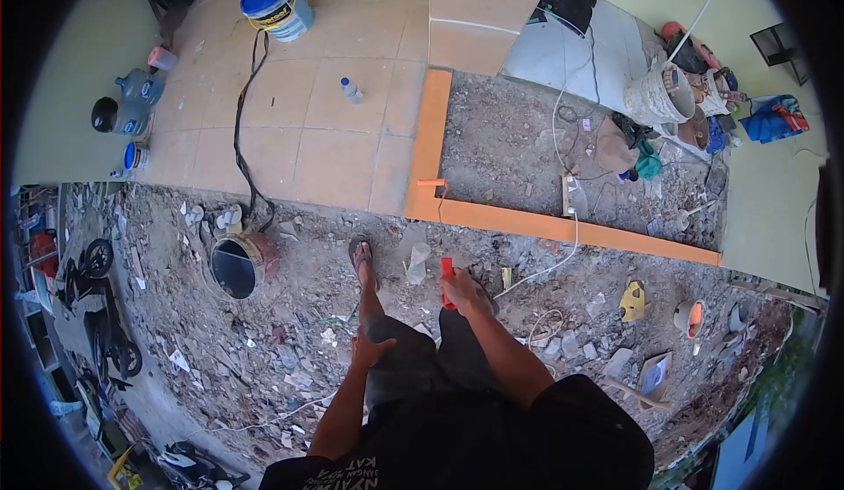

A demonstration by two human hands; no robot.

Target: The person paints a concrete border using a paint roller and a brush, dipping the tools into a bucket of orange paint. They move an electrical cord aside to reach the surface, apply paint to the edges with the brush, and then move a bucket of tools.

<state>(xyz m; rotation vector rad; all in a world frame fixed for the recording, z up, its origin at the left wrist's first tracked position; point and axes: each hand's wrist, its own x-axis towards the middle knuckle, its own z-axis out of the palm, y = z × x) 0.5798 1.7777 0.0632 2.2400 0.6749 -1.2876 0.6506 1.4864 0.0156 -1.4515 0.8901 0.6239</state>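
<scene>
My right hand [464, 293] is closed round a short red bar-shaped object [447, 270], held upright in front of my right leg. Its exact kind I cannot tell. My left hand [371, 348] rests on my left knee with nothing in it. Ahead of my feet, an orange paint roller [431, 182] lies at the corner of an orange-painted strip [527, 220]. A crumpled clear plastic piece [418, 261] is on the rubble between my sandalled feet.
A bucket of dark liquid [236, 268] stands left on the rubble. On the tiles are a blue-lidded paint pail [280, 22] and a small bottle [351, 91]. A white cable [554, 272] crosses the ground to a power strip [576, 196]. White buckets [655, 96] stand back right.
</scene>
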